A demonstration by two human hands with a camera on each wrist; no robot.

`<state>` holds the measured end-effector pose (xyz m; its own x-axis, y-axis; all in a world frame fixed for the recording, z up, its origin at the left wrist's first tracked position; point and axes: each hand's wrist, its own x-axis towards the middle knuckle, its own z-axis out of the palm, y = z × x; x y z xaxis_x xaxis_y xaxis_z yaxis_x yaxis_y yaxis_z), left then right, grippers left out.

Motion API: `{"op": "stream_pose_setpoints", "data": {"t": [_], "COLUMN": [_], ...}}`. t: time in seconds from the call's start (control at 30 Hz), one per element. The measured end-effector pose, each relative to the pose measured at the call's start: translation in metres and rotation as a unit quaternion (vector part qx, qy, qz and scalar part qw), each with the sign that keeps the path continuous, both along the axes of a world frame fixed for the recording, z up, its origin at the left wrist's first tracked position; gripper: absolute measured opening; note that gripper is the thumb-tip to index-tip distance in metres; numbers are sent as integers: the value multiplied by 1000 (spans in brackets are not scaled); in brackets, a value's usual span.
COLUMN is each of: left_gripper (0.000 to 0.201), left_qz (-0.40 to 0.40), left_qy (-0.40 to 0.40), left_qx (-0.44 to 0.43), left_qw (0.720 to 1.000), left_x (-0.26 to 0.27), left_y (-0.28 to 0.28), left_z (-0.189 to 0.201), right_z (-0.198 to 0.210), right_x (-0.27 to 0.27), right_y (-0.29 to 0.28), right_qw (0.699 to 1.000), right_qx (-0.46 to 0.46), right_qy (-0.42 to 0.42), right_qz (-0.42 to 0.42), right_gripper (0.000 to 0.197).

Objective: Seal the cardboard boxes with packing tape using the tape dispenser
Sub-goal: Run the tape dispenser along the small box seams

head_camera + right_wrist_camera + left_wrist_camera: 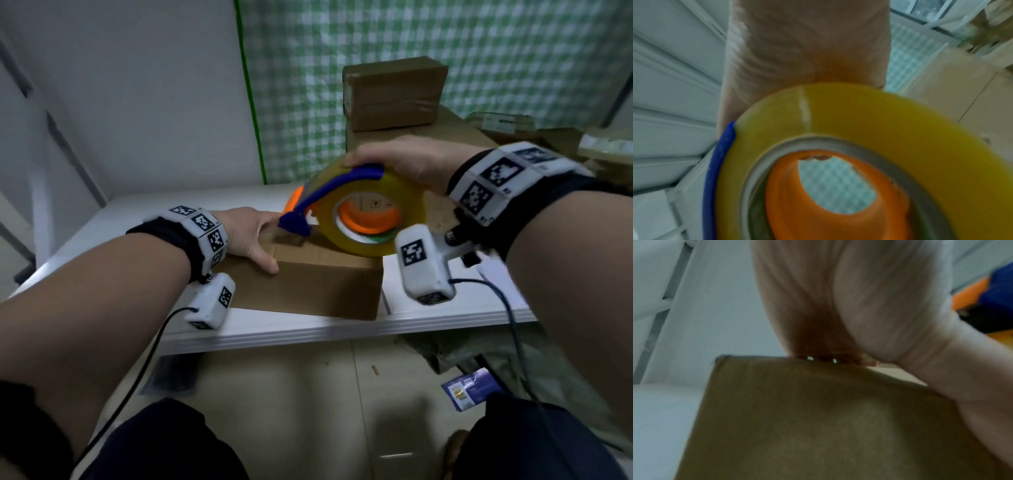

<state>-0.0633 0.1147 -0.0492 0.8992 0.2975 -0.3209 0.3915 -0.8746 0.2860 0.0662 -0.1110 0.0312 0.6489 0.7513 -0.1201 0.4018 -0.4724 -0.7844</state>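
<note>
I have the cardboard box (308, 274) sitting on the white table (428, 308) near its front edge, flaps down, and no tape strip across its top that I can make out. My left hand (251, 236) lies on the box's left top edge, fingers laid over the lid and thumb down the near face, pinning it rather than clutching it. My right hand (407, 161) is wrapped over the tape dispenser (356, 209), fingers curled round the yellowish roll and its blue frame, the orange hub showing through the middle. The dispenser's blue nose points down-left, at or just above the lid close to my left fingers; I cannot tell if it touches. I judge this as the start of a sealing pass. Next I need to press the tape end onto the cardboard, then draw the dispenser along the seam while the left hand keeps the box from sliding. Further sealed boxes (394, 92) stand stacked behind.
</note>
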Motion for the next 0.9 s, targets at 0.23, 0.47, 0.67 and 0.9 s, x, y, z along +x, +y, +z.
{"op": "stream_pose_setpoints", "data": {"t": [0.23, 0.47, 0.67, 0.9], "left_gripper": [73, 116, 128, 124], "left_qz": [-10, -24, -59, -66], "left_qy": [48, 79, 91, 34], "left_qx": [0, 73, 137, 133], "left_qw": [999, 994, 985, 988], "left_x": [5, 11, 32, 46], "left_y": [-8, -21, -55, -69], "left_z": [6, -2, -7, -17], "right_z": [-7, -4, -7, -14], "right_x": [18, 17, 18, 23], "right_y": [-38, -29, -30, -41], "right_qw": [994, 992, 994, 995], "right_qx": [-99, -112, -93, -66], "right_qy": [-22, -42, -30, 30], "right_qz": [-42, -38, -50, -66], "right_gripper": [56, 58, 42, 38]}}
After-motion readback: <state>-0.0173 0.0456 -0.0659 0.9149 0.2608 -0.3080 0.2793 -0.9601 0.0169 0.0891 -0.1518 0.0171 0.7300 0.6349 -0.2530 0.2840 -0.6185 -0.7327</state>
